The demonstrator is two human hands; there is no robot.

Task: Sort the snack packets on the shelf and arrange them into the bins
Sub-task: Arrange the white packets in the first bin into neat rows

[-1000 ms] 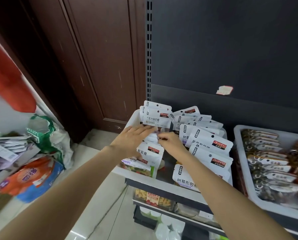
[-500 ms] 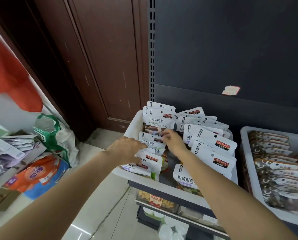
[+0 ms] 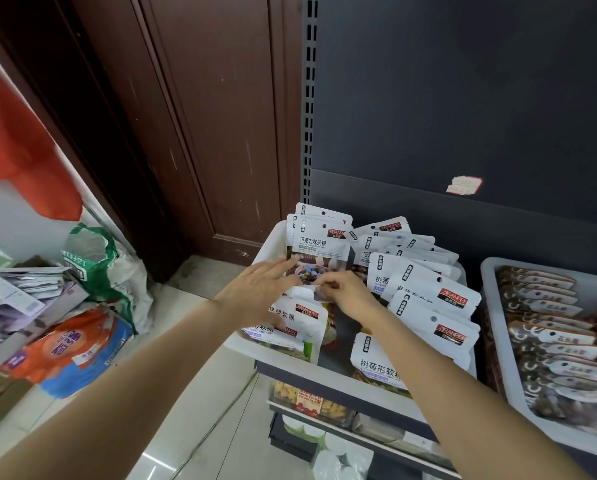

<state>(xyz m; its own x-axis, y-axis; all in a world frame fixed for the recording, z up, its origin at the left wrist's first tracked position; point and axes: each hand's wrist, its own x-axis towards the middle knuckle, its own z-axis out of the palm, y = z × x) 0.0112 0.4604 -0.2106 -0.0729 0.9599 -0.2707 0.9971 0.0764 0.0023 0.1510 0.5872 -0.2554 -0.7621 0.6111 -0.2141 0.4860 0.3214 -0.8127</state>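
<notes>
A white bin (image 3: pixel 270 241) on the shelf holds several white snack packets. A stack of chocolate candy packets (image 3: pixel 319 243) stands upright at its back left. My left hand (image 3: pixel 257 289) lies with straight fingers against the lower front of that stack. My right hand (image 3: pixel 345 294) pinches the top edge of a small white packet (image 3: pixel 302 292) in the middle of the bin. In front of it lie pear gummy packets (image 3: pixel 291 318). Raspberry gummy packets (image 3: pixel 432 301) lean in a row along the right side, and one (image 3: pixel 376 363) stands at the front.
A second white bin (image 3: pixel 490 292) to the right holds several brown packets. A lower shelf (image 3: pixel 307 401) carries yellow snacks. On the floor at left are an orange and blue bag (image 3: pixel 70 348), a green-printed sack (image 3: pixel 99 265) and a box of packets. A brown door (image 3: pixel 203 133) is behind.
My left hand moved up from the front packets and now lies flat against the chocolate stack. My right hand kept its place at the small packet's top edge. The view shifted slightly.
</notes>
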